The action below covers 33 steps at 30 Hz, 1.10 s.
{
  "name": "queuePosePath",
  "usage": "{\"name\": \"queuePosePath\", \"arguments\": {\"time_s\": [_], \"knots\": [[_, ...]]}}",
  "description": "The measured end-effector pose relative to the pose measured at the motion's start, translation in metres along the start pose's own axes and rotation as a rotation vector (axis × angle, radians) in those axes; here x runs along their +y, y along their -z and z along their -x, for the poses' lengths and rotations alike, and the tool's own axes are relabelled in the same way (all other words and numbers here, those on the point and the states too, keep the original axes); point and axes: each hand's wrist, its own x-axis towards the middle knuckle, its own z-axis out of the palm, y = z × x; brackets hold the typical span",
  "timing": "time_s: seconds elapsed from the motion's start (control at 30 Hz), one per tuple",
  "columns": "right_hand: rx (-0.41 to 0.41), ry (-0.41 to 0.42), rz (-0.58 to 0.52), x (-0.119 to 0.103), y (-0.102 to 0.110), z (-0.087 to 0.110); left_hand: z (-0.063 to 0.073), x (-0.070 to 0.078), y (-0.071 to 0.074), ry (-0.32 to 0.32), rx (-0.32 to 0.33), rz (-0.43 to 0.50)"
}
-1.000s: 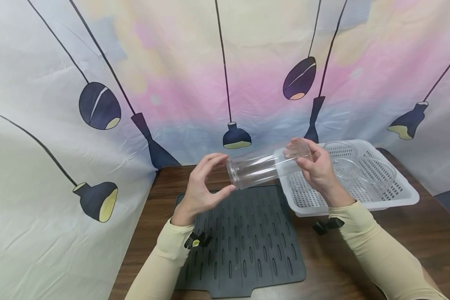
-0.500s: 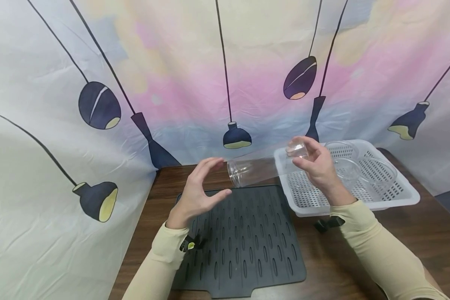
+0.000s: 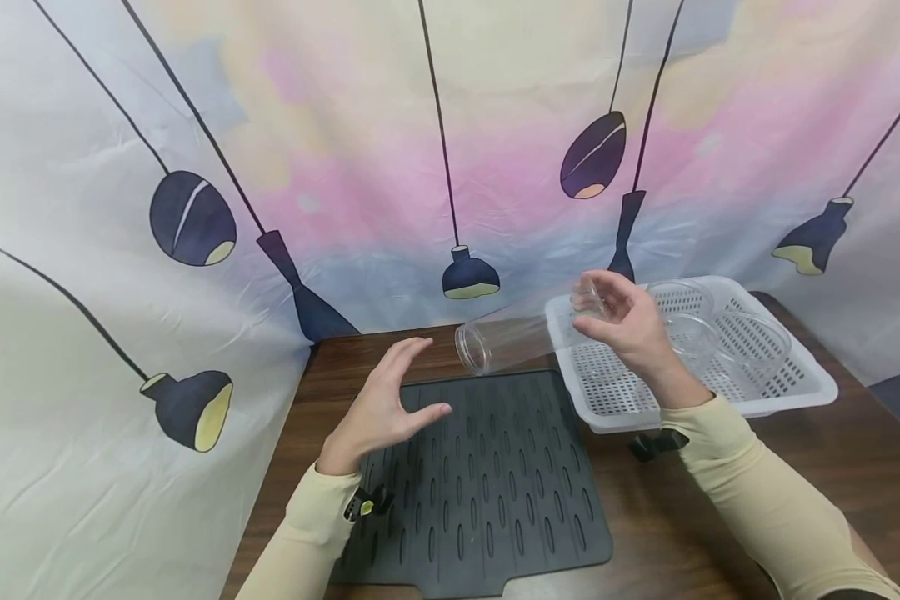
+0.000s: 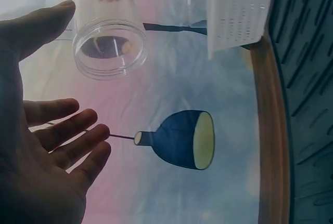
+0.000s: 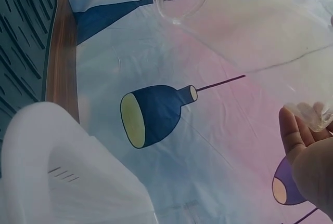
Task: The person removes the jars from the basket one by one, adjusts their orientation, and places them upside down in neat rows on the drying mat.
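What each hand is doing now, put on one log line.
right hand: holds clear jar, tilted in the air | left hand: empty, apart from jar | basket: on table, beside mat

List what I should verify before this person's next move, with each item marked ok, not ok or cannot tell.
1. Right hand has hold of the clear jar: ok, fingers and thumb are around one end.
2. Left hand is free: ok, open and apart from the jar's rim.
3. Jar is upright: not ok, it is tilted well over toward its side.
4. Jar is apart from the white basket: ok, the left wrist view shows a gap.
5. Dark mat lies flat on the table: ok.
6. Jar is dry inside: cannot tell.
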Motion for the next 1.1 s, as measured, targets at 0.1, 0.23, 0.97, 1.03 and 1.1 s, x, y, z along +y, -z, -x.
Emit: {"name": "queuePosePath", "arguments": {"time_s": [0.1, 0.23, 0.97, 1.03, 1.1], "knots": [[0.004, -0.006, 0.066, 0.0, 0.0, -0.003, 0.003, -0.003, -0.002, 0.028, -0.012, -0.024], [0.006, 0.0, 0.128, 0.001, -0.002, -0.007, 0.006, -0.006, -0.003, 0.057, -0.043, -0.049], [-0.002, 0.043, 0.329, 0.005, -0.009, -0.008, 0.029, -0.028, -0.02, 0.156, -0.213, -0.202], [-0.002, 0.045, 0.344, 0.005, -0.009, -0.008, 0.031, -0.029, -0.022, 0.161, -0.224, -0.202], [-0.003, 0.053, 0.361, 0.006, -0.009, -0.008, 0.034, -0.03, -0.023, 0.17, -0.232, -0.212]]}}
